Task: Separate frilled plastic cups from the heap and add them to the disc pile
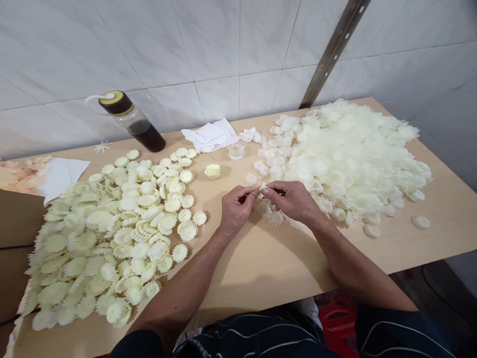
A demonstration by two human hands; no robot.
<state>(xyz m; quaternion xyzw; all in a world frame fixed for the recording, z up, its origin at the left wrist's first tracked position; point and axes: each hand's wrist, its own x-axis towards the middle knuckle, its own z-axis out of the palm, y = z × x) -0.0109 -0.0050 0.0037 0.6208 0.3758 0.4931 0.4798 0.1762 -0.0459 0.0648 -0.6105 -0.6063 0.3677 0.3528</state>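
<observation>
My left hand point(238, 208) and my right hand point(288, 198) meet over the middle of the wooden table point(261, 263). Between their fingertips they pinch a small pale petal piece point(263, 186), mostly covered by the fingers. A large heap of pale translucent scalloped pieces point(354, 154) lies to the right, with loose ones under and beside my right hand. On the left spreads a big pile of yellowish-green scalloped discs point(112, 233). A small stack of such discs point(212, 171) stands alone beyond my left hand.
Near the wall stand a tilted-looking bottle of dark liquid point(139, 124), white tissue point(210, 135) and a small clear cup point(236, 149). A cardboard box point(18, 238) is at the left edge. A red stool point(337, 323) shows below the table.
</observation>
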